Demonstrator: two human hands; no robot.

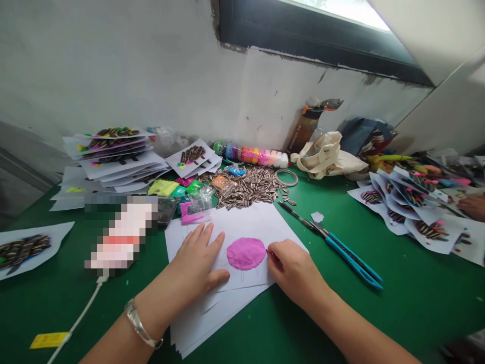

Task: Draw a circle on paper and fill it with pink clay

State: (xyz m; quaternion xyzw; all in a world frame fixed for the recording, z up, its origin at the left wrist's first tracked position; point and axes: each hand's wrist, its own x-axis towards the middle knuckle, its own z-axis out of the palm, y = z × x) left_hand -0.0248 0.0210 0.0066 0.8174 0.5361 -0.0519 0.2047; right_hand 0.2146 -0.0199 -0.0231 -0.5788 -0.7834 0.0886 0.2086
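Note:
A flat oval of pink clay point(246, 254) lies on the top sheet of a stack of white paper point(223, 308), with small pencil loops drawn under it. My left hand point(199, 255) rests on the paper to the left of the oval, fingers spread and holding nothing. At the oval's right edge, my right hand point(290, 265) is closed, thumb and index finger pinched together. Whatever is between those fingertips is too small to name. An opened packet of pink clay point(192, 211) sits at the sheet's top edge.
Striped sunflower seeds point(250, 187) are heaped behind the paper. Blue tweezers point(354, 260) and a pen point(297, 216) lie to the right. Finished seed pictures point(121, 162) are stacked at the left, more at the right. A cable point(81, 318) runs from a blurred device. Another person's hand point(473, 206) is far right.

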